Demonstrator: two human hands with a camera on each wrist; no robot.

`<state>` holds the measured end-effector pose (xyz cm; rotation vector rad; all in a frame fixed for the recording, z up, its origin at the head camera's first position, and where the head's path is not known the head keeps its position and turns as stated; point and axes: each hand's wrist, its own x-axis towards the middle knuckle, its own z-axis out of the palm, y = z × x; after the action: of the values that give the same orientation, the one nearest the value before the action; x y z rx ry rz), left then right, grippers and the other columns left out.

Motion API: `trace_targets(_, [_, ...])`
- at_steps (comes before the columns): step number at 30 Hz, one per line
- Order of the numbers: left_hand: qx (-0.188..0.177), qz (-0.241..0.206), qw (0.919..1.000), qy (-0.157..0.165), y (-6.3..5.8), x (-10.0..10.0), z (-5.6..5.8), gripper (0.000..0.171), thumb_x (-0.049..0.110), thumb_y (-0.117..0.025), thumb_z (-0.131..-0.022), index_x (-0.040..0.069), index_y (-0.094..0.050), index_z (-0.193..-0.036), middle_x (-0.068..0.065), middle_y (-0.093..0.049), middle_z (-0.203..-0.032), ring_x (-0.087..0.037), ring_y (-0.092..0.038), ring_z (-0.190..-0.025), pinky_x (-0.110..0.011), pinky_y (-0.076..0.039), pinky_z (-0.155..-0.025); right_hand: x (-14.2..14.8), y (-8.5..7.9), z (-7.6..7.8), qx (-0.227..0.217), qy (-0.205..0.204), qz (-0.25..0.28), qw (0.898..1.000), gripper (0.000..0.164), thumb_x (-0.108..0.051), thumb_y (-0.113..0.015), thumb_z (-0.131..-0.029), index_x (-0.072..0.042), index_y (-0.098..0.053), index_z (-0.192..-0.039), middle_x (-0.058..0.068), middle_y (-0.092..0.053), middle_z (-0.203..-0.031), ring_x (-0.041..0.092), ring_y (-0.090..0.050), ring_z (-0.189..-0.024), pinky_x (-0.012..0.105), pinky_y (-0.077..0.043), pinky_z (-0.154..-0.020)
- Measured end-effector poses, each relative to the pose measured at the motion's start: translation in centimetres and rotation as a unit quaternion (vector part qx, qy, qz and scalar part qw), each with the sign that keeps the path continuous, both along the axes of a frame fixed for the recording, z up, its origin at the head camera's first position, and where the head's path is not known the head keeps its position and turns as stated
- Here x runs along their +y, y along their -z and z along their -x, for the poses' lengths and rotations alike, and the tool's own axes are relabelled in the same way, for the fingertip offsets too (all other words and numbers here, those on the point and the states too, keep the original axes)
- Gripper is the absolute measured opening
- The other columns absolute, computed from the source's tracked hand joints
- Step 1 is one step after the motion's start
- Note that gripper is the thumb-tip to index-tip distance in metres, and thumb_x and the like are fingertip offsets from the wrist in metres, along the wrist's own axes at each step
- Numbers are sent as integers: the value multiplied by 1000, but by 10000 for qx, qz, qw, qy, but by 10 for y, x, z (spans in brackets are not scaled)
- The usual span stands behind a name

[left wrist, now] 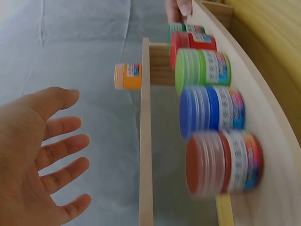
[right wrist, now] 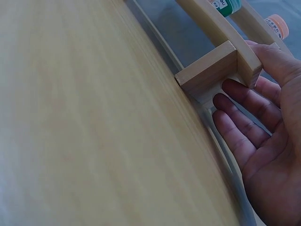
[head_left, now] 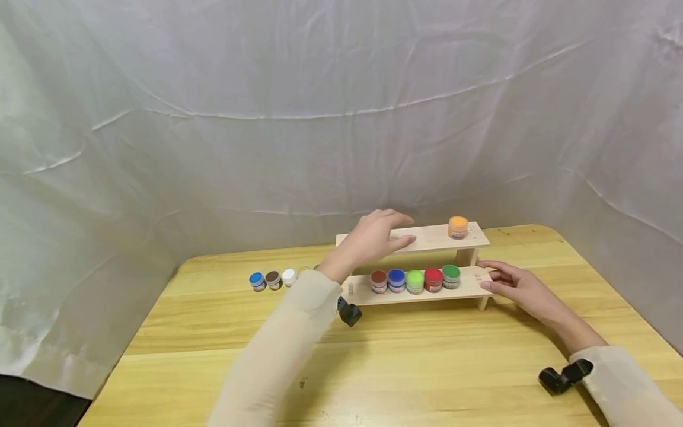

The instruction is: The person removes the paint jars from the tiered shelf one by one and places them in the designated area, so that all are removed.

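Observation:
A two-tier wooden rack (head_left: 368,295) stands on the table. Along its lower tier runs a row of paint jars: a red-brown jar (left wrist: 207,165), a blue jar (left wrist: 211,110), a light green jar (left wrist: 202,70), a red jar (head_left: 433,280) and a dark green jar (head_left: 450,276). One orange jar (head_left: 458,228) sits near the right end of the upper tier. My left hand (head_left: 373,237) hovers over the upper tier's left part, fingers spread and holding nothing. My right hand (right wrist: 268,127) grips the lower tier's right end, thumb on top and fingers under it.
Left of the rack, a bright blue jar (head_left: 257,281), a dark brown jar (head_left: 273,280) and a white jar (head_left: 289,277) stand in a row on the wooden table (head_left: 427,362). My left forearm partly covers more jars there. A grey cloth (head_left: 299,160) hangs behind the table.

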<state>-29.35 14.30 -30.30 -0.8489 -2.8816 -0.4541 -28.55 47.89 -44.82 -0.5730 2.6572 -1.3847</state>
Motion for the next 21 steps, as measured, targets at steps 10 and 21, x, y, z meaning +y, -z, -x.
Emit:
trace_targets(10, [-202, -75, 9998, -59, 0, 30, 11, 46, 46, -55, -98, 21, -58, -136, 6, -56, -135, -18, -46, -128, -44, -33, -109, -1, -1, 1, -10, -6, 1, 10000, 54, -33, -61, -98, -7, -47, -143, 16, -62, -114, 5, -59, -97, 13, -44, -80])
trace_targets(21, [-276, 14, 9996, -35, 2, 55, 25, 48, 48, -55, -98, 23, -56, -138, 7, -58, -132, -14, -49, -124, -35, -37, -105, -2, 0, 0, -123, -31, -66, 9999, 55, -36, -58, -99, -11, -44, -146, 17, -61, -125, 7, -58, -102, 19, -46, -82])
